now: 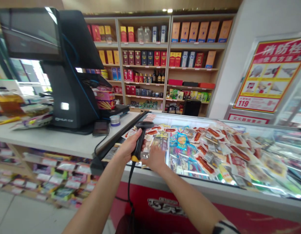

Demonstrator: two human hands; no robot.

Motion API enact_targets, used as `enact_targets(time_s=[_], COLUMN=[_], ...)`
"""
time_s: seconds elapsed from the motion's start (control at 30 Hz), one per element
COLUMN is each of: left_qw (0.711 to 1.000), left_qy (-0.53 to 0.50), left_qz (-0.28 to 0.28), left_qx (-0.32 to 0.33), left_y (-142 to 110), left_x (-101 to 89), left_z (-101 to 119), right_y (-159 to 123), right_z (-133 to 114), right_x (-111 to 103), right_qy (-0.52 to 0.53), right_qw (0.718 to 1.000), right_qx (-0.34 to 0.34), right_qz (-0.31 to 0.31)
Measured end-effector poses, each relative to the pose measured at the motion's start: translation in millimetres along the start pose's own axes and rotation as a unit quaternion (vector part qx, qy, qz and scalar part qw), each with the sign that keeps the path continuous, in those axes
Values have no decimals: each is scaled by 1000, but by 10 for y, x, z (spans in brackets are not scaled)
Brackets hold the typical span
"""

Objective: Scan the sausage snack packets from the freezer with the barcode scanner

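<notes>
A black barcode scanner (140, 142) with a yellow band at the handle's lower end is upright in my left hand (128, 146). My left fingers wrap round its handle, thumb on top, and its cable hangs down in front of the freezer. Just right of the handle is my right hand (155, 158), above the glass-topped freezer (165, 177). Its thumb points left toward the scanner, apart from the fingers; I see nothing held in it, though the fingertips are partly hidden. Beyond both hands lie packaged sausages (206, 164) and blue snack packets (182, 141).
At the left, a black checkout terminal (70, 91) stands on a white counter (74, 143), near a roll of tape (114, 121). Snack shelves (62, 178) run below the counter. Tall shelves (144, 45) of boxed bottles line the back. A red-and-yellow poster (271, 74) hangs at the right.
</notes>
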State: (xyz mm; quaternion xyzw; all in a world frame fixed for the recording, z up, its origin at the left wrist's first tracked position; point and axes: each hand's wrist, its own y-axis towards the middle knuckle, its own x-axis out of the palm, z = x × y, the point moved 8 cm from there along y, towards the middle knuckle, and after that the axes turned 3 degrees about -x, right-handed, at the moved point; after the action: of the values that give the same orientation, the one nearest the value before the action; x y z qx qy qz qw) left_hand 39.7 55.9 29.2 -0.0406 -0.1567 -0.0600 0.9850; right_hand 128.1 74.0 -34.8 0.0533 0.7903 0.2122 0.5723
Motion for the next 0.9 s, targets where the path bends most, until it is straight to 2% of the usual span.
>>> enact_targets(time_s=[0.1, 0.23, 0.3, 0.37, 0.47, 0.53, 0.67, 0.9], left_qw=[1000, 1000, 999, 999, 997, 996, 995, 989], left_qy=[-2, 2, 10, 22, 32, 35, 28, 23], left_qz=[-14, -28, -35, -44, -62, -76, -92, -140], left_qx=[-2, -12, -12, -16, -22, -21, -27, -37], left_y=[11, 27, 37, 46, 54, 55, 73, 121], left_x=[38, 139, 205, 281, 409, 494, 616, 785], left_z=[-32, -101, -141, -194, -263, -279, -289, -337], right_y=[79, 172, 213, 244, 234, 214, 204, 242], right_z=[327, 1085, 1383, 1570, 1718, 1780, 1831, 1871], right_x=[-47, -171, -276, -418, -593, -641, -671, -752], right_qy=[-9, 15, 52, 88, 156, 206, 258, 263], right_qw=[999, 993, 990, 985, 958, 937, 917, 913], right_qx=[26, 113, 131, 123, 105, 106, 116, 126], right_qz=[-23, -39, 5, 89, 216, 263, 282, 286])
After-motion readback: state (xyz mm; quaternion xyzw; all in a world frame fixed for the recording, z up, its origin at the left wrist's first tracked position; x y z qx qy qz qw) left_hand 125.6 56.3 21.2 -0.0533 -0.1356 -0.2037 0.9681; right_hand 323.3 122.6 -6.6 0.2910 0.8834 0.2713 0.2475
